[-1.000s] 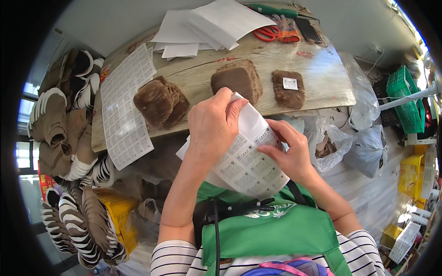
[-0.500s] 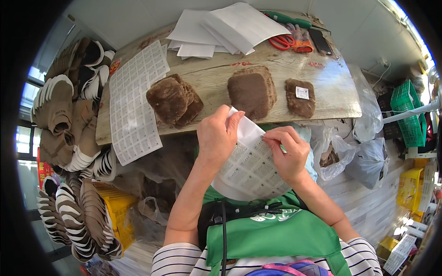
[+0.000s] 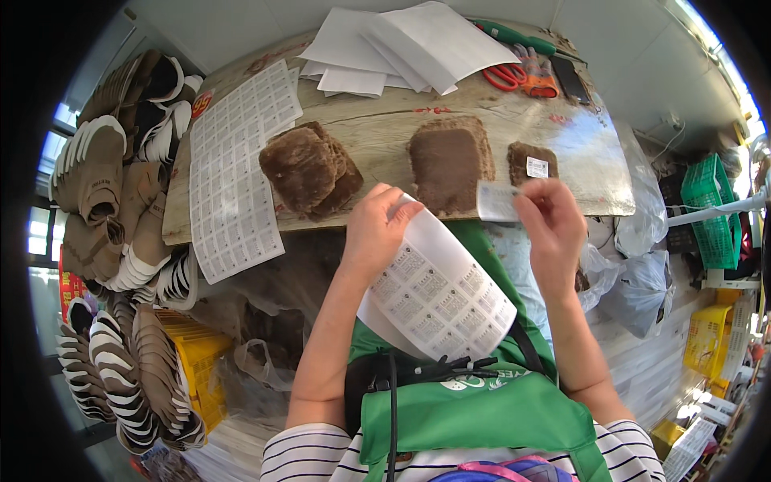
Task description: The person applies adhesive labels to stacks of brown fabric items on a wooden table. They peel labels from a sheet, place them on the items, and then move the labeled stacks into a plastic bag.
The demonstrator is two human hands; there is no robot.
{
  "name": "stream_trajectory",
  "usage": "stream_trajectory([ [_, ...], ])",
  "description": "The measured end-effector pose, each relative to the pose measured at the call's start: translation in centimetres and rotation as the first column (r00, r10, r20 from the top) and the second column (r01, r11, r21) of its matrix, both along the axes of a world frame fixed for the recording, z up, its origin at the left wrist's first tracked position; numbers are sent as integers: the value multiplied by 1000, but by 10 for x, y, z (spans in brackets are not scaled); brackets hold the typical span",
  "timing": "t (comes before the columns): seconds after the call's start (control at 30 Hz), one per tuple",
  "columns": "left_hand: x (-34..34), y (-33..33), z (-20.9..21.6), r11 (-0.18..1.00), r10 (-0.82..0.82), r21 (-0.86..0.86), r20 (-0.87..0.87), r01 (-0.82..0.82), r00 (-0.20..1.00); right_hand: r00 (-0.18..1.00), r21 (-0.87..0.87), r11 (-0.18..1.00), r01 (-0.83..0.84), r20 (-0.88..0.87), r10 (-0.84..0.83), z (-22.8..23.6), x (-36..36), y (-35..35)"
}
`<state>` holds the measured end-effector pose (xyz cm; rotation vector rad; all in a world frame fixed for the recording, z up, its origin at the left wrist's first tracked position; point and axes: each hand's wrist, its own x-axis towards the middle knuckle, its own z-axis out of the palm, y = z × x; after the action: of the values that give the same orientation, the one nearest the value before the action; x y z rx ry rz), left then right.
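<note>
My left hand (image 3: pixel 379 231) pinches the top edge of a printed label sheet (image 3: pixel 450 293), which hangs bent over my lap. Between the thumb and fingers of my right hand (image 3: pixel 554 223) is a small white label (image 3: pixel 497 201), held apart from the sheet near the table's front edge. Just behind it lies a pile of brown plush pieces (image 3: pixel 446 165), smooth brown side up. To its right is a smaller brown plush piece (image 3: pixel 526 153) with a white label stuck on it. Another stack of fluffy brown pieces (image 3: pixel 309 165) sits to the left.
A long label sheet (image 3: pixel 237 169) droops over the table's front edge at left. White sheets (image 3: pixel 409 44), red-handled scissors (image 3: pixel 506 76), a glove (image 3: pixel 540 74) and a phone (image 3: pixel 570 79) lie at the back. Stacked brown shoe uppers (image 3: pixel 104 173) stand left; plastic bags (image 3: pixel 638 293) sit right.
My right hand has moved right and up, away from the sheet, with a label now in its fingers. The sheet's right side has swung free; my left hand still holds its top.
</note>
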<state>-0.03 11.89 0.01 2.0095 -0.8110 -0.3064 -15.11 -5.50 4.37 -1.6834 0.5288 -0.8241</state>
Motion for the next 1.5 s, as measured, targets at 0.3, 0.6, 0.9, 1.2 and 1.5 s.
stream_trajectory([
  [0.3, -6, -19, -10, 982, -51, -162, 277, 99, 960, 966, -38, 997, -69, -252, 57, -40, 74, -31],
  [0.6, -5, -18, -16, 932, -90, -355, -27, 74, 996, 949, -85, 995, -57, -316, 27, -51, 91, -31],
  [0.9, -2, -22, -18, 926, -131, -365, -77, 94, 988, 937, -103, 994, -44, -349, 5, -58, 96, -36],
  [1.2, 1, -28, -20, 957, -167, -235, 35, 170, 985, 886, -438, 885, -157, -459, -70, -63, 100, -38],
  [1.5, -2, -27, -14, 954, -164, -257, -20, 154, 986, 882, -514, 853, -89, -438, -172, -58, 99, -52],
])
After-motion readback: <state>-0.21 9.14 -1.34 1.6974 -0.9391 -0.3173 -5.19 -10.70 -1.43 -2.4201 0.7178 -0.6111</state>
